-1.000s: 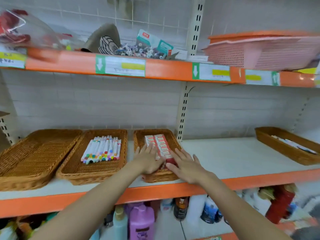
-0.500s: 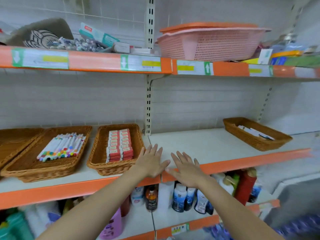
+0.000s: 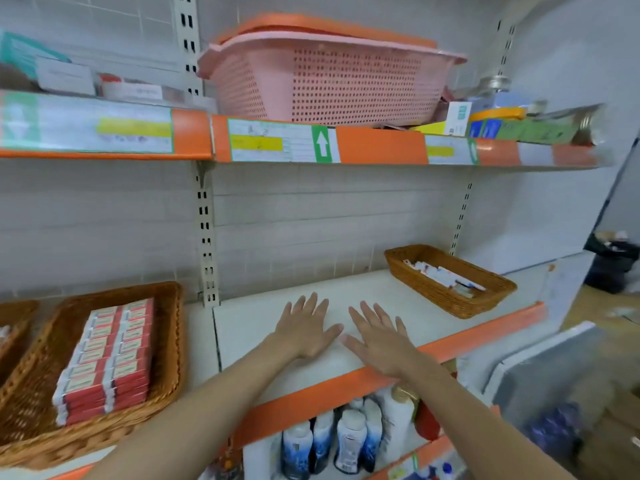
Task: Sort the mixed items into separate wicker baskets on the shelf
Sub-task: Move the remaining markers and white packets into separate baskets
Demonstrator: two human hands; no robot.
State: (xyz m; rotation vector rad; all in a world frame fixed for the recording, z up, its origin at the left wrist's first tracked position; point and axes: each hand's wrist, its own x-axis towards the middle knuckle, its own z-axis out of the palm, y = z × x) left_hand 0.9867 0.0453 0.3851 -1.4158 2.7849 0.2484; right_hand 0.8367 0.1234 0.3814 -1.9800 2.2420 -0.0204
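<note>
While both hands sit flat and empty over the bare middle of the shelf [image 3: 398, 299], the next target looks like the wicker basket [image 3: 446, 289] at right of frame. Left hand [image 3: 304, 330] and right hand [image 3: 379, 337]: fingers [image 3: 377, 315] spread straight, released, gripping nothing; thumbs nearly meet at centre frame.

Key relation: that basket lies up and to the right of the right hand, apart from it, with bare shelf between. Right hand is clearly the nearer one; left would have to cross over. The basket's long axis runs diagonally, from upper left near the back wall down to lower right at the orange shelf lip. Contents are pale flat items [image 3: 443, 277], lying roughly along that same axis; too small to identify.

Opposite side, lower left of frame: a basket of red-and-white boxes [image 3: 107, 355], stacked in neat rows, looks already sorted. It's nearer the left hand.

Judgement: reach goes rightward, right hand leading.
</note>
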